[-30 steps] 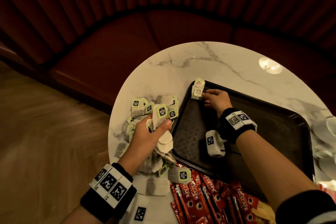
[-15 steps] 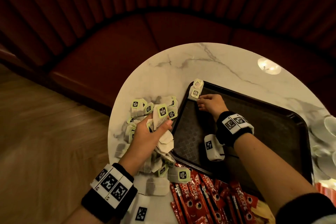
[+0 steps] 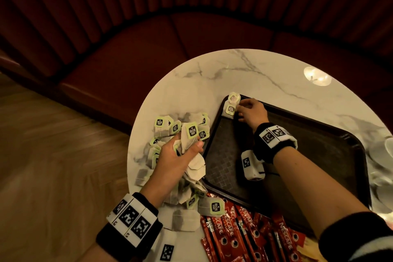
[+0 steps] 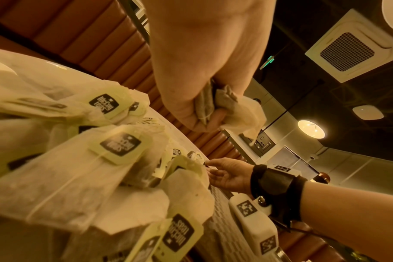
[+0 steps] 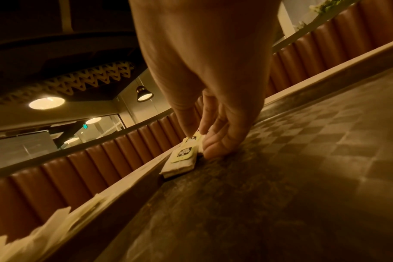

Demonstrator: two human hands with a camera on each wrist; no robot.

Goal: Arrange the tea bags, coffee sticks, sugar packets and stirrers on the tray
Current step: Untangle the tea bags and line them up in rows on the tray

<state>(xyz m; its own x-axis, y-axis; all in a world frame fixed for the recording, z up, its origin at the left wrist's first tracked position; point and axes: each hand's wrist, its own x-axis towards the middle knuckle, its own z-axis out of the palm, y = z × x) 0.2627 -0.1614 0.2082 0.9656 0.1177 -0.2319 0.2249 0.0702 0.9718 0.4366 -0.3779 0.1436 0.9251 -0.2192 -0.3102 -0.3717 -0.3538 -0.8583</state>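
A dark tray (image 3: 319,155) lies on the round marble table (image 3: 265,74). Two green-tagged tea bags (image 3: 230,109) lie in its far left corner, one overlapping the other. My right hand (image 3: 251,110) reaches there, its fingertips touching the nearer bag (image 5: 182,159) with fairly straight fingers (image 5: 213,150) resting on the tray floor. My left hand (image 3: 180,153) hovers over a loose pile of tea bags (image 3: 163,125) left of the tray and grips a bunch of tea bags (image 3: 191,134), also seen bunched (image 4: 233,106) in the left wrist view. Red coffee sticks (image 3: 234,229) lie at the table's near edge.
Pale brown items (image 3: 308,249) show beside the coffee sticks, half hidden by my right forearm. Pale glassware (image 3: 382,155) stands at the table's right edge. A red padded bench (image 3: 148,59) curves behind the table; wooden floor lies to the left.
My right hand has shifted slightly at the tray corner, nudging the two tea bags there. My left hand has kept its bunch of tea bags almost still.
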